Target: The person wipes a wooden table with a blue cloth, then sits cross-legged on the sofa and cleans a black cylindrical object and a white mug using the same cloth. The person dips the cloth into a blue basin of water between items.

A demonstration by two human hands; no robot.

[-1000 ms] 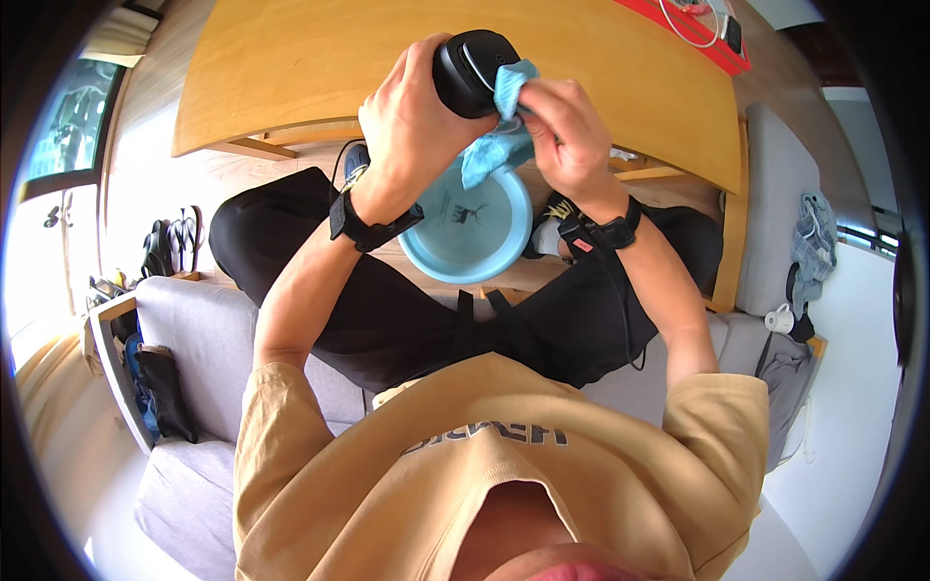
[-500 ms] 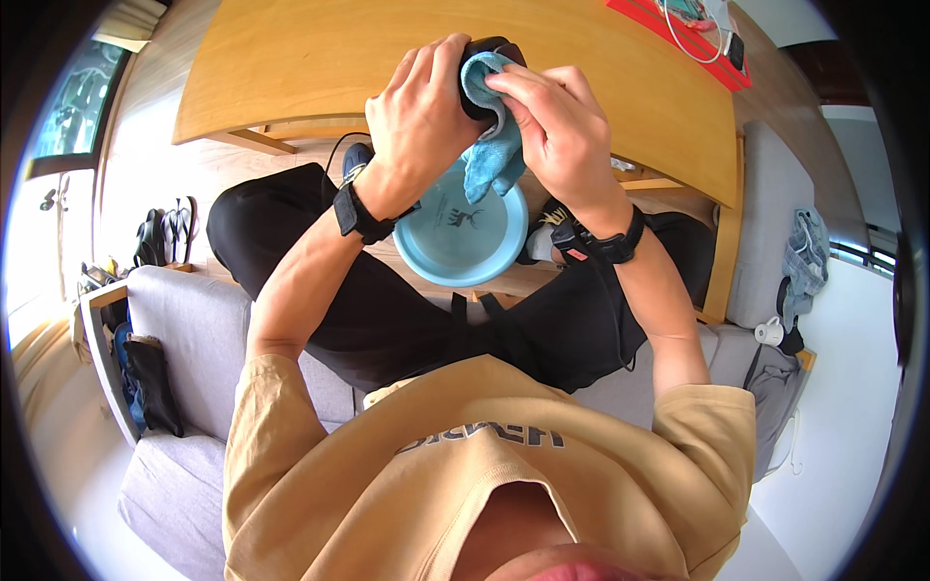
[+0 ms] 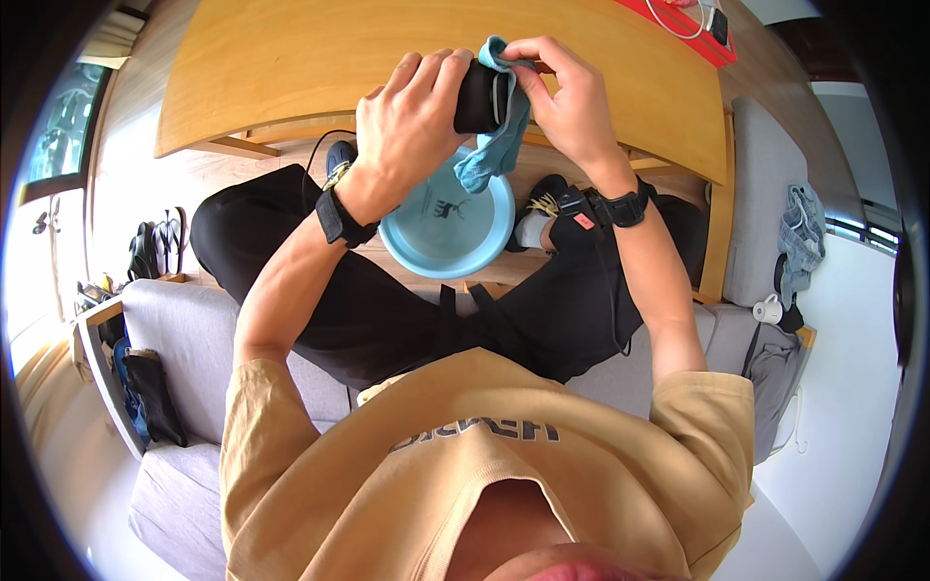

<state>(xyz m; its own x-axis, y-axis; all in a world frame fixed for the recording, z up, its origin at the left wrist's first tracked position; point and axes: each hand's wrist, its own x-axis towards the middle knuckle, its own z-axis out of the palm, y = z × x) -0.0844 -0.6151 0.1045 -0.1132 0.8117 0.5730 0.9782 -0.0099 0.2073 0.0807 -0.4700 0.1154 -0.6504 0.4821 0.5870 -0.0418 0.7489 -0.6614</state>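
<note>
The black rounded device (image 3: 477, 102) could slip out of the left hand (image 3: 412, 126), most likely because that hand alone seems to carry it while the cloth side offers little support. The light blue basin (image 3: 446, 270) sits on the floor a little below it in the frame, so a dropped device could land in or against the basin; whether there is water inside, I cannot tell. The blue cloth (image 3: 492, 160) could also snag on the device's edge or slide free, since the right hand (image 3: 573, 102) pinches it only near its top and the rest hangs loose, its lower end overlapping the basin's upper rim in view. If the cloth is damp, which the picture does not settle, the device's surface could turn slick.

The device is at the upper middle of the frame, in front of the wooden table (image 3: 320, 58). Its end with a pale curved edge points to the right of the frame, toward the cloth. Its long axis seems to run roughly left to right, but the palm hides the other end. The left grip is wrapped around the body; the right grip is a thumb-and-finger pinch closed on cloth.
</note>
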